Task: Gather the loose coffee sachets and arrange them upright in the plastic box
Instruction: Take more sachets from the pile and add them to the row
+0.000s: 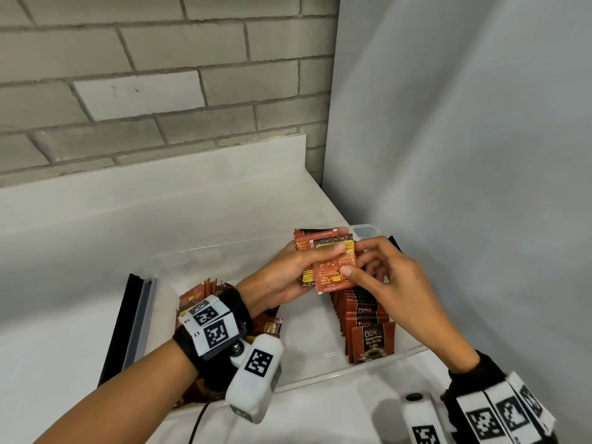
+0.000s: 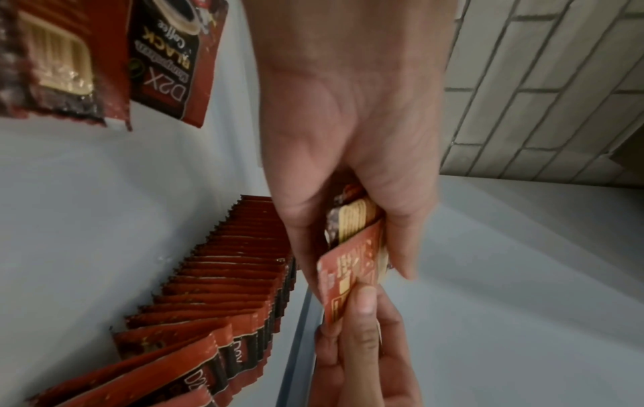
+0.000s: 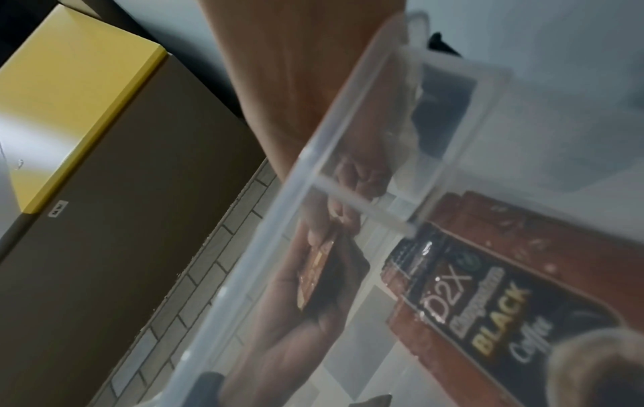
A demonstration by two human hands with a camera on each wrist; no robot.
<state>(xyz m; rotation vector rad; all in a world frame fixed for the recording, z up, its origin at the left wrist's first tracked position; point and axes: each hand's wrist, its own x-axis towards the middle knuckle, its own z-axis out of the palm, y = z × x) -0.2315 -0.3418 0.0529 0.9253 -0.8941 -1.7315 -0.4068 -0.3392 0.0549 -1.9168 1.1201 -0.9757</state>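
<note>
The left hand (image 1: pixel 282 277) grips a fanned bundle of sachets (image 1: pixel 323 251) above the clear plastic box (image 1: pixel 320 376), thumb pressed across the top one. The right hand (image 1: pixel 394 277) pinches the front sachet (image 1: pixel 336 274) of that bundle by its lower corner. Directly beneath both hands, a row of upright sachets (image 1: pixel 365 322) stands along the box's right side, and loose sachets (image 1: pixel 198 293) lie heaped at its left end.

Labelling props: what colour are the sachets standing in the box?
Red-brown with black front panels; sachets, head view.

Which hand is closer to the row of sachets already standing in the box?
Right. The right hand hovers directly above the upright row; the left hand holds a stack of sachets off to its side.
</note>
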